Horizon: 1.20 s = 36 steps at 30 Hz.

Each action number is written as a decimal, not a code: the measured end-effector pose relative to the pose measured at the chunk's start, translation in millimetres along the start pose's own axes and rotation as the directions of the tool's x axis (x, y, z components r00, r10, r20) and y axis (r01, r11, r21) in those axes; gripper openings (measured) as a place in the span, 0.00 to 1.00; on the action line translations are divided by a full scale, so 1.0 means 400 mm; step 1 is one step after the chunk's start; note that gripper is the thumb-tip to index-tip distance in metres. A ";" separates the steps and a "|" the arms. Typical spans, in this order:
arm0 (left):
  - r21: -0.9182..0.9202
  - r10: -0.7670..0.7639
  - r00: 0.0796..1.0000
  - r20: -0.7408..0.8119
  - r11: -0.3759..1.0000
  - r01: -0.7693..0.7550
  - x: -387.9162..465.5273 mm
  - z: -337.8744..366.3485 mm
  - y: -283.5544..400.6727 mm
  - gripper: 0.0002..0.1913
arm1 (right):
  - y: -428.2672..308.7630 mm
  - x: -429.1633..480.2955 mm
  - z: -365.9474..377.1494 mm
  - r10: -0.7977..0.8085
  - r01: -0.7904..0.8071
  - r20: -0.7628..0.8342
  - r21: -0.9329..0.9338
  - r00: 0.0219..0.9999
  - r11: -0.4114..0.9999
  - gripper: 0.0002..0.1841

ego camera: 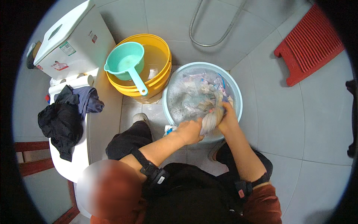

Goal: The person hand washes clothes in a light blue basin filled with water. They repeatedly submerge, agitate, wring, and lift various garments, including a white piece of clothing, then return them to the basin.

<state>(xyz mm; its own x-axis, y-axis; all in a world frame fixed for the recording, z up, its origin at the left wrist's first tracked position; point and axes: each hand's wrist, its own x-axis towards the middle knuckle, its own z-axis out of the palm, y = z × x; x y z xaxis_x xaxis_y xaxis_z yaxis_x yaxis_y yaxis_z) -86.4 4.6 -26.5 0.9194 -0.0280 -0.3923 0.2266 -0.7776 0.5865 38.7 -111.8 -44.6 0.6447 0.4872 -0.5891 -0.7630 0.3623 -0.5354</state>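
Observation:
A wide, light blue plastic basin (167, 98) on the tiled floor holds soapy, foamy water and wet clothes (205, 79). Over its near side, my left hand (190, 130) grips one end of a bunched, pale striped wet cloth (210, 121). Farther right, my right hand (228, 117) is closed around another part of this cloth. The bunch runs back from between my hands into the water. What lies under the foam is hidden. By the basin's near left rim is a small white and blue item (169, 130), partly covered by my left forearm.
A yellow bucket (156, 91) of water stands left of the basin, with a mint-green dipper (137, 79) in it. Dark clothes (63, 123) lie on the white toilet (60, 165) at left. A red plastic washboard (304, 50) leans at the right wall; a shower hose (208, 44) hangs ahead.

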 end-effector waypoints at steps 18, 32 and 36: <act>-0.834 0.334 0.899 0.282 -0.379 0.402 0.007 -0.032 0.017 0.54 | -0.031 -0.254 0.079 -0.048 0.111 0.410 -0.132 0.911 0.985 0.24; -0.612 0.207 0.969 0.136 -0.752 0.247 -0.019 -0.125 0.074 0.26 | 0.173 -0.228 -0.026 0.320 -0.452 0.367 0.367 0.873 0.813 0.42; -0.597 0.356 0.921 0.160 -0.708 0.378 -0.059 -0.114 0.096 0.23 | 0.207 -0.121 0.005 0.106 -0.396 0.479 0.561 0.872 0.727 0.37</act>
<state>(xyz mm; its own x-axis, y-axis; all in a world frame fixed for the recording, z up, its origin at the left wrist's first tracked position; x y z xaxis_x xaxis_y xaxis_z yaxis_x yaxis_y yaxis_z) -84.9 3.9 37.6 0.8758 -0.4032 -0.2653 0.3787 0.9148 -0.1403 -55.7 -103.9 -59.2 0.4585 0.8433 -0.2804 -0.8365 0.5161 0.1841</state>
